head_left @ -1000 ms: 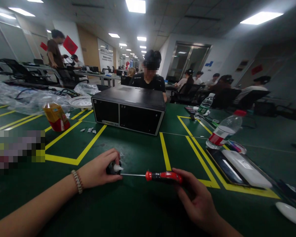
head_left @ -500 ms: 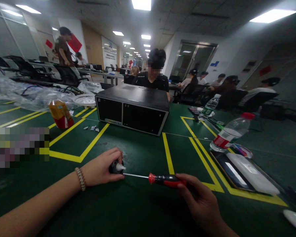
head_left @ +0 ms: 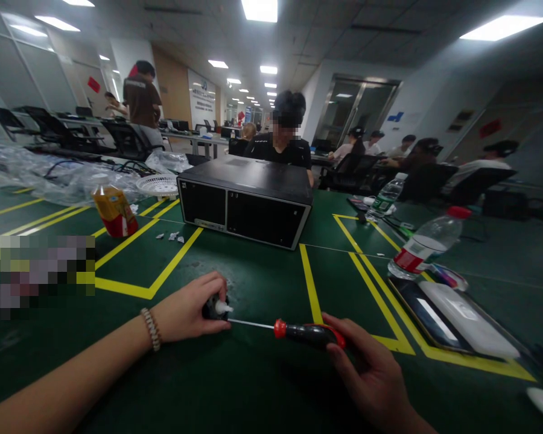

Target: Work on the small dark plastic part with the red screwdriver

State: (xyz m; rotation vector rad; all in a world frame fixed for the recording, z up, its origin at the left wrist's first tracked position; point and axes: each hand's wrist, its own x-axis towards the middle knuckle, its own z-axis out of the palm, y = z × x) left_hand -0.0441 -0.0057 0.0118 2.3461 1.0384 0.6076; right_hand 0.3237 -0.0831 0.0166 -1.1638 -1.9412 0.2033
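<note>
My left hand [head_left: 198, 306], with a beaded bracelet [head_left: 150, 329] at its wrist, is closed around a small black part with a white nozzle-like shaft [head_left: 221, 307]. The fingers cover much of that part, and its exact kind is unclear. My right hand [head_left: 374, 364] grips the black and red handle of a screwdriver [head_left: 308, 334]. The screwdriver lies nearly level, its thin metal shank pointing left. Its tip meets the side of the black part near my left thumb; whether it sits in a screw cannot be seen.
A black computer case [head_left: 248, 196] lies ahead on the green table [head_left: 199, 386]. An orange-labelled bottle [head_left: 114, 208] and a white basket [head_left: 157, 184] stand left. Water bottles [head_left: 429, 243] and phones [head_left: 469, 319] are at right. A person [head_left: 280, 147] sits behind the case.
The screwdriver handle has turned about its length, showing more black and less red on its side. My left hand still holds the black part in nearly the same place.
</note>
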